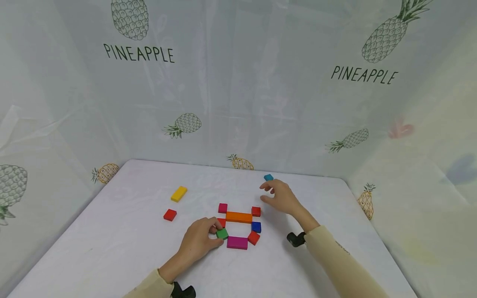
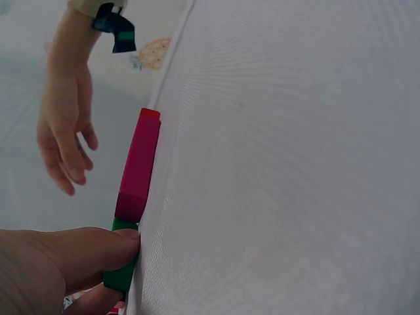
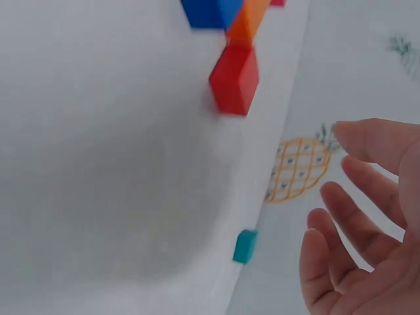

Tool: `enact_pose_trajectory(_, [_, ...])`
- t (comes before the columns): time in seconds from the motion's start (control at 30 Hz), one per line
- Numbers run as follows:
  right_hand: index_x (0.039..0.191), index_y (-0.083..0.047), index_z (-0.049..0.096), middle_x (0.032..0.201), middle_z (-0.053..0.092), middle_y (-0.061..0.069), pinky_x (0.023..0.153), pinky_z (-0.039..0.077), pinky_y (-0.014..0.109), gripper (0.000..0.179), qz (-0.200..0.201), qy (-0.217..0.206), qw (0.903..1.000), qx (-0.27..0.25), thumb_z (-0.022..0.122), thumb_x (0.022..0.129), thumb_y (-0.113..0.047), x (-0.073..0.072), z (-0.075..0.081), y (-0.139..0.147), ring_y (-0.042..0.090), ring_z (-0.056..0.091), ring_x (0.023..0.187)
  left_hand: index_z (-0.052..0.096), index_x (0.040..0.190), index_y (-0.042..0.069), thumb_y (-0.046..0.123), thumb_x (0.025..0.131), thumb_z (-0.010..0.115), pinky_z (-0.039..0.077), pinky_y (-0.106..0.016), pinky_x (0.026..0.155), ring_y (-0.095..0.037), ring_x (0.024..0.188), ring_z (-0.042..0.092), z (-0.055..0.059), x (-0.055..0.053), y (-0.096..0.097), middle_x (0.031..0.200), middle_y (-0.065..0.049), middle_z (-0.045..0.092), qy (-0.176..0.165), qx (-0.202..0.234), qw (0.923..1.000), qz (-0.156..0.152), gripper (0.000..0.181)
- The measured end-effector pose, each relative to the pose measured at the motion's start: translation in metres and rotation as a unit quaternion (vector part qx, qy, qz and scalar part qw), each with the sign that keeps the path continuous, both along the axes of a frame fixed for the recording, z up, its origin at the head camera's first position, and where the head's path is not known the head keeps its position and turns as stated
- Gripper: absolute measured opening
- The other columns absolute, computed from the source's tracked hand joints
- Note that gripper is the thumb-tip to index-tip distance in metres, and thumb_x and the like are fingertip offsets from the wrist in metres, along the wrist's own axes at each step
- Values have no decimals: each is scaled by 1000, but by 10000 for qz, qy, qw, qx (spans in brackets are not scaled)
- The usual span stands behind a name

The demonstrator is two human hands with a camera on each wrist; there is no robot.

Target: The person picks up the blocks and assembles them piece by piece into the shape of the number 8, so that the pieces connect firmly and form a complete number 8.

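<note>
"PINEAPPLE" lettering [image 1: 139, 53] twice on backdrop [image 1: 238, 82] beyond green block [image 1: 222, 234]

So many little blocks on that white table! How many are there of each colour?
Red blocks: 4
Magenta blocks: 2
Orange block: 1
Yellow block: 1
Green block: 1
Dark blue block: 1
Light blue block: 1
Total: 11

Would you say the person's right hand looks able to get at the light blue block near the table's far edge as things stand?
Probably yes: the right hand is empty and hovers close to the light blue block, and no other block shows between them.
</note>
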State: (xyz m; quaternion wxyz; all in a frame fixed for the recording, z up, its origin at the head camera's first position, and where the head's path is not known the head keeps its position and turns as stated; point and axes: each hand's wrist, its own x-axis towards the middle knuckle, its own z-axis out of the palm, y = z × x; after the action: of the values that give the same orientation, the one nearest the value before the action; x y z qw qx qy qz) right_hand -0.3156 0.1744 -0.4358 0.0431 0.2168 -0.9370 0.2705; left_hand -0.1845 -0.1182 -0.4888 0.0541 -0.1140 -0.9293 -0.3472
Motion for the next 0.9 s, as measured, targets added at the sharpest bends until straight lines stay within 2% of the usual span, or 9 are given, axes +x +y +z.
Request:
enact_pose_trajectory(0.2, [129, 0, 70, 121, 70, 23, 93, 57, 50, 37, -243, 109, 9996, -136, 78, 96, -14, -36, -8, 14, 37, 65, 104, 71, 97, 22, 20, 81, 94, 46, -27, 71, -11, 81, 54, -2, -2, 1, 84, 8, 60, -11, 7, 10000, -2, 28])
enact_pose_trajectory(0.37, [133, 0, 67, 124, 67, 24, 96, 55, 52, 41, -634, -111, 9977, -208, 76, 97, -16, -56, -15, 21, 39, 63, 107, 71, 97, 22, 20, 81, 94, 46, -27, 71, -11, 81, 53, -4, -3, 2, 84, 8, 59, -70, -4, 10000, -24, 28])
enact_pose_trajectory(0.63, [142, 0, 61, 131, 62, 27, 100, 53, 55, 51, -1180, -435, 9906, -538, 76, 98, -21, -79, -24, 20, 42, 59, 117, 70, 97, 23, 21, 80, 94, 46, -27, 70, -11, 81, 53, -5, -2, 0, 84, 9, 59, -50, 5, 10000, 30, 29])
enact_pose_trajectory(0.9, [146, 0, 56, 134, 61, 26, 104, 51, 54, 57, -1600, -601, 9840, -503, 74, 99, -26, -93, -36, 17, 41, 56, 120, 70, 97, 22, 20, 80, 94, 46, -27, 70, -11, 81, 54, -2, -2, 0, 84, 8, 60, -46, -1, 10000, 23, 29])
